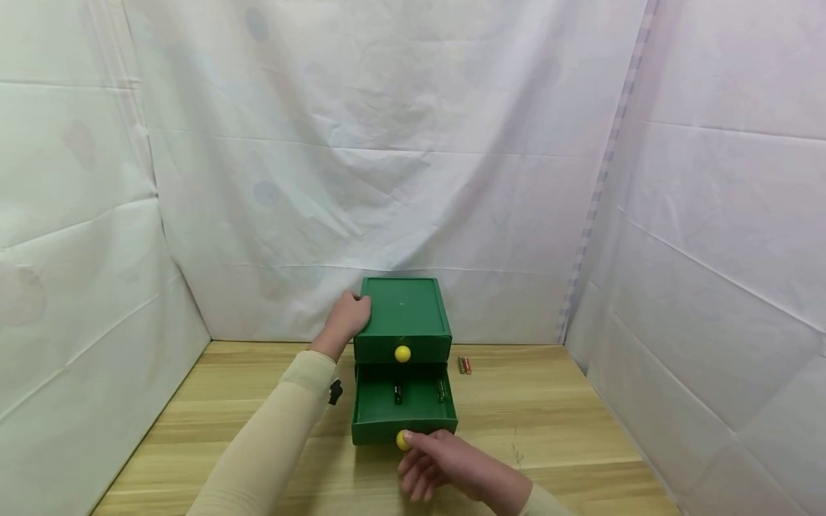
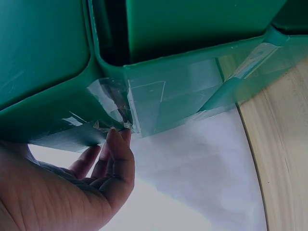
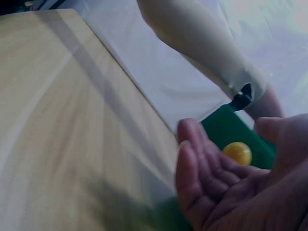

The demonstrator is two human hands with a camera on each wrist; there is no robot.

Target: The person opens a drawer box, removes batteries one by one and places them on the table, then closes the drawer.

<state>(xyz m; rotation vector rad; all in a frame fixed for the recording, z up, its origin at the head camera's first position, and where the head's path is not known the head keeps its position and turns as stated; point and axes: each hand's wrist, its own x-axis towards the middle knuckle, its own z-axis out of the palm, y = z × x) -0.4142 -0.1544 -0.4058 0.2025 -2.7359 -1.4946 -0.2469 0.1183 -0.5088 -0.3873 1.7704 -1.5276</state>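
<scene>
Nearest my head camera is the left sleeve (image 1: 264, 444), cream, running up from the bottom edge, with a black device (image 1: 335, 392) by its cuff. Right hand (image 1: 458, 462): thumb on the yellow lower knob (image 1: 401, 442), other fingers loosely bent, hanging below it. Left hand (image 1: 346, 313) grips the left top edge of the cabinet (image 1: 403, 308); my left wrist view shows the fingers (image 2: 120, 166) bent, tips at an edge with clear tape (image 2: 149, 96).

Cabinet's green, mid-bench, near the back cloth. Lower drawer (image 1: 381, 433) is out; dark battery (image 1: 397, 393) near its middle, another battery (image 1: 442, 390) by the right wall. Upper drawer (image 1: 374, 349) in.

Bench (image 1: 568, 416): pale wood, streaky grain. I see two reddish batteries (image 1: 467, 365) on it, side by side, just right of the cabinet.

Room: creased white cloth on three sides, back cloth (image 1: 361, 179) faintly spotted, checked strip (image 1: 603, 168) down the right corner.
</scene>
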